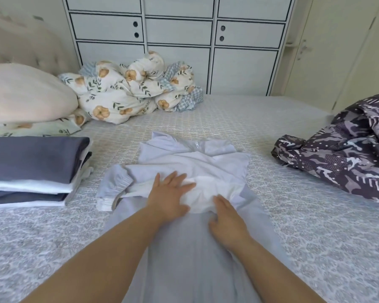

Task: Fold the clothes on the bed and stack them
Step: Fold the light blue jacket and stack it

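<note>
1. We are flattening the pale lavender zip-up jacket [193,171] on the bed [293,215]; the left hand [170,193] is pressing spread, the right hand [225,217] is resting relaxed beside it.
2. We judge that folding the hem up and carrying the jacket to the folded grey-and-white stack [33,169] left of the left hand is coming next.

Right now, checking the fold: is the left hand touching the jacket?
Touching. The head view shows the left hand flat on the jacket, pressing its folded sleeve.

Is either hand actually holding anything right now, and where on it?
Neither grips anything. The left hand and right hand press flat on the pale garment, at its folded sleeves.
</note>
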